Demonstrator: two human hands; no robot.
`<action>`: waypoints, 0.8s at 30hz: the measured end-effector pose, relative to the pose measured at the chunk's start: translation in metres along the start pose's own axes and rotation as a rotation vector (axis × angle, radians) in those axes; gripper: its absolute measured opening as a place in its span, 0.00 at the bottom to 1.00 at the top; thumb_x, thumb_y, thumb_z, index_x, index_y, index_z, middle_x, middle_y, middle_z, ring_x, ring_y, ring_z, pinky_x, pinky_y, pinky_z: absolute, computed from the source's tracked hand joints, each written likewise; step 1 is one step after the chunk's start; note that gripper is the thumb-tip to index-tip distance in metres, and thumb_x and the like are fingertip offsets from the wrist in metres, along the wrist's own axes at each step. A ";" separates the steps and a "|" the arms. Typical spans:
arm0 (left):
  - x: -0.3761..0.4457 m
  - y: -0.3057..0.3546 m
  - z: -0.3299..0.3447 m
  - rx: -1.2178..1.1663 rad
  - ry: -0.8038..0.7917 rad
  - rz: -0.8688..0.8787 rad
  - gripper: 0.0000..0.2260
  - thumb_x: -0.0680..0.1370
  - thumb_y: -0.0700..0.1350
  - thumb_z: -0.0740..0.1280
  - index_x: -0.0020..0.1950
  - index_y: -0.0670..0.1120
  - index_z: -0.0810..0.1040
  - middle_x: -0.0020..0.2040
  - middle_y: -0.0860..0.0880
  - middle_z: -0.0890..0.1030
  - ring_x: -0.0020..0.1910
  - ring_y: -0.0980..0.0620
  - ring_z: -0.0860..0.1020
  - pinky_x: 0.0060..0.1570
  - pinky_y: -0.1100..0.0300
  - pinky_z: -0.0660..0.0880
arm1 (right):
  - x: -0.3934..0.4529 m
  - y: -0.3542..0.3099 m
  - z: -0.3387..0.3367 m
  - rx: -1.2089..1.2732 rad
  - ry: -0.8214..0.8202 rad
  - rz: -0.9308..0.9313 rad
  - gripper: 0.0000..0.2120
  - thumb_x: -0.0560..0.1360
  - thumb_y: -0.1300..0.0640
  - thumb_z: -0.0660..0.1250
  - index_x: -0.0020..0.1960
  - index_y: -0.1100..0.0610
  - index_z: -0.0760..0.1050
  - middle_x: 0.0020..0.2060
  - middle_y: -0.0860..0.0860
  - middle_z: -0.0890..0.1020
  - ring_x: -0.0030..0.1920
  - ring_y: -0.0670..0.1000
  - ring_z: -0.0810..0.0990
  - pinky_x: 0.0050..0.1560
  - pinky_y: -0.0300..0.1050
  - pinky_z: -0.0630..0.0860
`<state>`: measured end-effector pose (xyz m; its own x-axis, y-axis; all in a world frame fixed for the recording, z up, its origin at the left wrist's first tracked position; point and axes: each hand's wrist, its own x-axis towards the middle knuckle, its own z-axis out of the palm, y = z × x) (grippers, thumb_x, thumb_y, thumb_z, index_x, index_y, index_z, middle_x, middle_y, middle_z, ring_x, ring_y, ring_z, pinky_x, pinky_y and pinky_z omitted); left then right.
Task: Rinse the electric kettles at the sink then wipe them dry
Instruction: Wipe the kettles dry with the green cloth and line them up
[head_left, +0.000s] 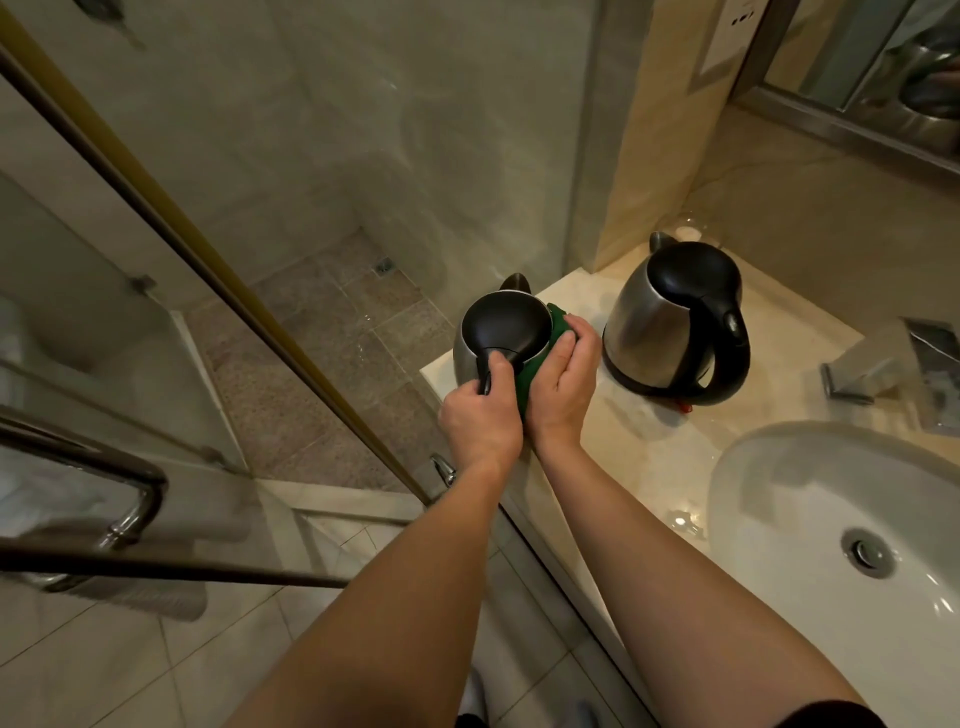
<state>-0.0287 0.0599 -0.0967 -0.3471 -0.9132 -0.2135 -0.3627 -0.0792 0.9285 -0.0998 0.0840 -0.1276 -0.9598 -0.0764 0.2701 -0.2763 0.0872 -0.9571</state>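
Head view:
Left hand (480, 415): gripping the black handle of the near kettle (501, 332), upright at the counter's (649, 457) left corner.
Right hand (563, 379): pressing a green cloth (540, 364) against that kettle's side.
Second kettle (675, 322): upright nearby, behind the white sink (769, 499).

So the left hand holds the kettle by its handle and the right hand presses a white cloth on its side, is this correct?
Almost. The head view shows the cloth is green, not white. The rest holds: the left hand holds the kettle by its handle, and the right hand presses the cloth on its side.
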 end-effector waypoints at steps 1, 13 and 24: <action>0.002 0.000 -0.002 0.010 -0.013 0.009 0.27 0.83 0.61 0.64 0.31 0.45 0.80 0.29 0.48 0.79 0.32 0.49 0.79 0.37 0.51 0.78 | 0.000 0.002 0.001 0.005 0.002 0.009 0.16 0.84 0.58 0.53 0.65 0.64 0.73 0.59 0.55 0.78 0.59 0.48 0.75 0.62 0.30 0.69; 0.002 -0.001 -0.006 -0.001 -0.054 0.041 0.26 0.85 0.59 0.63 0.31 0.46 0.77 0.31 0.49 0.77 0.33 0.54 0.77 0.34 0.62 0.69 | -0.026 0.040 -0.003 0.038 0.020 0.308 0.17 0.85 0.53 0.53 0.68 0.58 0.71 0.63 0.55 0.77 0.63 0.54 0.77 0.65 0.59 0.75; 0.006 -0.004 -0.006 0.028 -0.038 0.065 0.27 0.85 0.60 0.63 0.31 0.46 0.78 0.29 0.49 0.78 0.30 0.51 0.76 0.33 0.57 0.71 | -0.004 -0.012 0.011 0.056 0.047 -0.021 0.16 0.85 0.58 0.53 0.64 0.62 0.76 0.60 0.54 0.78 0.63 0.51 0.76 0.66 0.44 0.73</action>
<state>-0.0238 0.0525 -0.0995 -0.4031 -0.9001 -0.1654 -0.3627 -0.0088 0.9319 -0.0921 0.0721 -0.1188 -0.9555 -0.0307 0.2934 -0.2943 0.0299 -0.9552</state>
